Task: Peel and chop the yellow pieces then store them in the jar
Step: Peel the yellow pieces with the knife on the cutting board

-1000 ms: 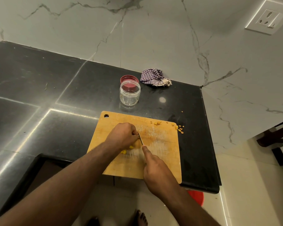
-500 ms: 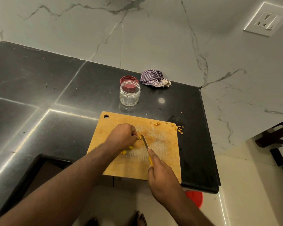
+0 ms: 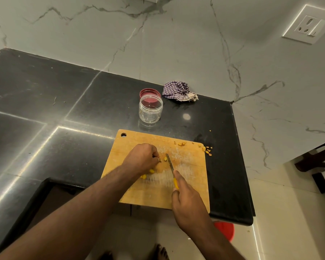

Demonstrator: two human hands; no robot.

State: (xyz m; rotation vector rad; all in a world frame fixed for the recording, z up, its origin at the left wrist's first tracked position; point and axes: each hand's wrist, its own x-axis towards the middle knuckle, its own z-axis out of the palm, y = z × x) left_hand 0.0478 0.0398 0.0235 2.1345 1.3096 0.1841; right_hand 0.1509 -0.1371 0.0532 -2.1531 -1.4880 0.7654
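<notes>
The black bench (image 3: 68, 102) is carrying everything, and a wooden cutting board (image 3: 191, 184) is lying at its near edge. At about 12 o'clock from the board a clear jar (image 3: 150, 110) is standing open and looking empty, with its red lid (image 3: 150, 93) lying just behind it and a checked cloth (image 3: 177, 91) crumpled at its 1 o'clock.

The left hand (image 3: 142, 159) is curling its fingers over a small yellow piece (image 3: 165, 158) near the board's middle, pinning it down. The right hand (image 3: 188, 205) is wrapping round the yellow handle of a small knife (image 3: 170, 164), its blade angling toward 11 o'clock and sitting just beside the left fingertips. More yellow bits (image 3: 148, 173) are lying under the left wrist, at about 7 o'clock from the blade.

The blade is working very close to the fingertips, so a slip on such a small piece could nick them. Scraps (image 3: 207, 150) are already sitting off the board at its 1 o'clock corner; hard chopping could be flicking more pieces onto the bench or the floor.
</notes>
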